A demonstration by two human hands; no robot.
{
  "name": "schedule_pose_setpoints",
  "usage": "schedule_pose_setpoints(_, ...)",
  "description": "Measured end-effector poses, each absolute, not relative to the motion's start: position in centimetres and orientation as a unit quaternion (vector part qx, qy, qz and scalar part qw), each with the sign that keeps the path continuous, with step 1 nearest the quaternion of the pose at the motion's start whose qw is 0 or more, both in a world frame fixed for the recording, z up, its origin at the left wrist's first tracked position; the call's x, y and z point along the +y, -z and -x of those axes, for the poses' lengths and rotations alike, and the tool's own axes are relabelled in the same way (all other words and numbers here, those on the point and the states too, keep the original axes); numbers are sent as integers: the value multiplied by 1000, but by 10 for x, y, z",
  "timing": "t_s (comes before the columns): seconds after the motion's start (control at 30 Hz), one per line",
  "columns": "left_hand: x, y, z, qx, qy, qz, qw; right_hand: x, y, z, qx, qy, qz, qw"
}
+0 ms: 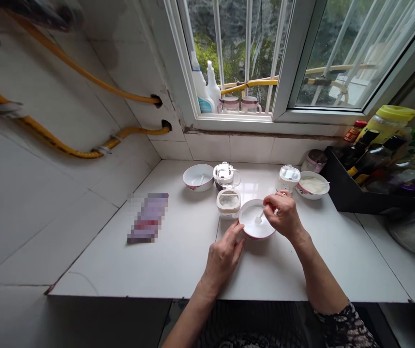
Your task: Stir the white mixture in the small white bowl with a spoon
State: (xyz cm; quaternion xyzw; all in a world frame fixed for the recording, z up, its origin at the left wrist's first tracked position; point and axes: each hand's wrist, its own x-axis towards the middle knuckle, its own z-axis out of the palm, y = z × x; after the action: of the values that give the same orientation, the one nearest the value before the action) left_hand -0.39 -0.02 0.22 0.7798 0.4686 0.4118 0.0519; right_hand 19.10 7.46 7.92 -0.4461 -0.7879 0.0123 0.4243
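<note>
My left hand (pixel 225 253) grips the near left side of a white bowl (pixel 257 236) with its fingertips at the rim. A small white spoon (pixel 258 220) is pinched in my right hand (pixel 284 212), its scoop end down inside the bowl. Whatever lies in the bowl is white and hard to make out. Just behind the bowl's left side stands a clear seasoning jar (pixel 229 207) with a pale lid. Behind it is a second jar (pixel 223 173), its clear lid seemingly raised. Another lidded jar (pixel 288 179) stands beyond my right hand.
At the back left sits a white bowl (pixel 193 184) with a spoon in it. A bowl of pale food (pixel 313 185) is at the back right, beside a black bin of bottles (pixel 356 197). A blurred purple item (pixel 148 218) lies left on the white counter (pixel 178 261). A window is behind.
</note>
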Motion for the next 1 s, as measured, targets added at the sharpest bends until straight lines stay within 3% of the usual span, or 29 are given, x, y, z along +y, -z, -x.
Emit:
schedule_pose_setpoints(0.17, -1, -1, 5, 472, -408, -780, 49, 74, -71, -180, -788, -74, 464, 397)
schedule_pose_setpoints(0.53, 0, -1, 3, 471, -414, -778, 40, 81, -76, -187, -605, -329, 550, 473)
schedule_pose_setpoints(1.0, 2, -1, 1, 466, -423, -776, 50, 93, -74, -182, -486, -440, 507, 559)
